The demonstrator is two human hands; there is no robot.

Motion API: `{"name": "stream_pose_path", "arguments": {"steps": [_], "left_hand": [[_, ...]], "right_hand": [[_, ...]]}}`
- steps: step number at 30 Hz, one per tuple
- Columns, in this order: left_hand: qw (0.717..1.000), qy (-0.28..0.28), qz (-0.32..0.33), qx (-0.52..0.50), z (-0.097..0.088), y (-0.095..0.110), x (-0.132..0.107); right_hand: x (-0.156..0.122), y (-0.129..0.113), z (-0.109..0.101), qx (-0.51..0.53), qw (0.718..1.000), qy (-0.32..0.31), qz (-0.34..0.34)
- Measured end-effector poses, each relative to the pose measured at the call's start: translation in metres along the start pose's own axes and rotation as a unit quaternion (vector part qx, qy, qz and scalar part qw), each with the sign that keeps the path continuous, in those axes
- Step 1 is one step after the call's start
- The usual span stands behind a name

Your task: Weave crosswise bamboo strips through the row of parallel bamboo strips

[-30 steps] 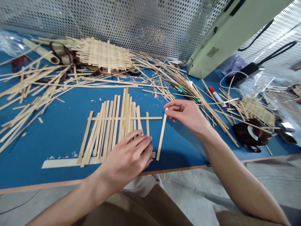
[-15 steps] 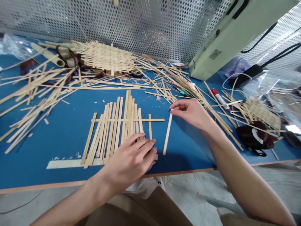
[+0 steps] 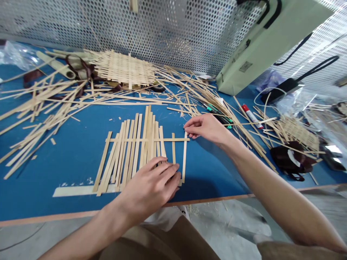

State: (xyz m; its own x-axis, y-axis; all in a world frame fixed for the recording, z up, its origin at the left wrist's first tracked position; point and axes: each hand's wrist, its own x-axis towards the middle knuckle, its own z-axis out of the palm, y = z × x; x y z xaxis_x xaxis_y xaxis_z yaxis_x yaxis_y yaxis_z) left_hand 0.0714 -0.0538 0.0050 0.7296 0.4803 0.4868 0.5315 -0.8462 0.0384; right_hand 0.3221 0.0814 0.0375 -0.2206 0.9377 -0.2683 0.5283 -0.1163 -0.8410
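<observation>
Pinched at its top between the thumb and fingers of my right hand [image 3: 204, 127] is a thin bamboo strip [image 3: 184, 160]. It stands nearly upright in view, at the right end of a crosswise strip [image 3: 165, 139]. To the left, several lengthwise strips [image 3: 132, 144] lie side by side, with the crosswise one running over and under them. My left hand [image 3: 150, 182] rests on the lower right ends of this row, its fingers bent and slightly apart; its fingertips are partly hidden. Under the lower ends lies a pale flat band [image 3: 73, 191].
Loose strips [image 3: 40, 108] are heaped at the left and along the back. A woven bamboo panel [image 3: 123, 66] lies at the rear. Farther right are a green-handled tool [image 3: 221, 116], a red-capped marker [image 3: 252, 116], a paper bag [image 3: 252, 54] and a dark pouch [image 3: 290, 159].
My right hand has moved left with the bamboo strip, bringing it from beside the row to the crosswise strip's right end. My left hand has stayed in place.
</observation>
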Motion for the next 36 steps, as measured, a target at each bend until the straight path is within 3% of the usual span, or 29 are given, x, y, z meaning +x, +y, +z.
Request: {"name": "stream_pose_path", "arguments": {"steps": [8,17,36], "left_hand": [[1.0,0.015,0.003,-0.016,0.004,0.001,-0.002],[1.0,0.014,-0.001,-0.024,0.004,0.0,-0.003],[1.0,0.008,-0.005,-0.021,0.003,-0.001,-0.002]], "right_hand": [[0.011,-0.006,0.005,0.023,0.999,-0.038,0.011],[0.016,-0.009,0.01,0.007,0.999,-0.037,0.0],[0.002,-0.007,0.022,-0.141,0.984,0.011,-0.106]]}}
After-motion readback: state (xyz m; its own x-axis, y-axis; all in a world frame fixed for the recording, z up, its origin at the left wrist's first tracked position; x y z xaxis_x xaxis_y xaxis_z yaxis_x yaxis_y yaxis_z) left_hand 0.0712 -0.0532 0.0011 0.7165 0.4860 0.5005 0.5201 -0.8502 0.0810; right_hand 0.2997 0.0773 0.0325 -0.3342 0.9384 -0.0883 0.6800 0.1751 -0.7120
